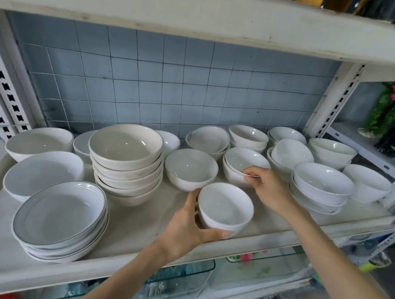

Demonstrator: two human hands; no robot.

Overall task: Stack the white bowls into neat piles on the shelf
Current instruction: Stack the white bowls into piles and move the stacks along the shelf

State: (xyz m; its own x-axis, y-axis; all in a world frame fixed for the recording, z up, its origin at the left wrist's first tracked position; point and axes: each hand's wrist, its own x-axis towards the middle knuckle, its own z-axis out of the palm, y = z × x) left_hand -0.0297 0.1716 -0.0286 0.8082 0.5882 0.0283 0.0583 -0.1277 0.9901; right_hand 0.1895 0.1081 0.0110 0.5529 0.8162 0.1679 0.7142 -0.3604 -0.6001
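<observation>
White dishes with a dark rim (pixel 59 215) sit nested in a low pile at the front left of the shelf (pixel 142 228), with two wide bowls (pixel 42 174) behind them. Next comes a tall pile of cream bowls (pixel 126 148), stacked fairly evenly, and just beside it a single white bowl (pixel 190 169) standing upright on its own. Near the front edge, the left grip (pixel 186 227) is wrapped round a small white bowl (pixel 224 208), thumb on the near wall and fingers curled behind the far side; whether the bowl's foot touches the shelf cannot be told. Further back and to the right, the right grip (pixel 269 186) pinches the near rim of the upper bowl of a nested pair (pixel 243 160). Beyond it more white bowls (pixel 323 182) stand in short, uneven piles, some tilted, reaching to the right upright. Pale blue tiles (pixel 151 77) cover the wall behind.
</observation>
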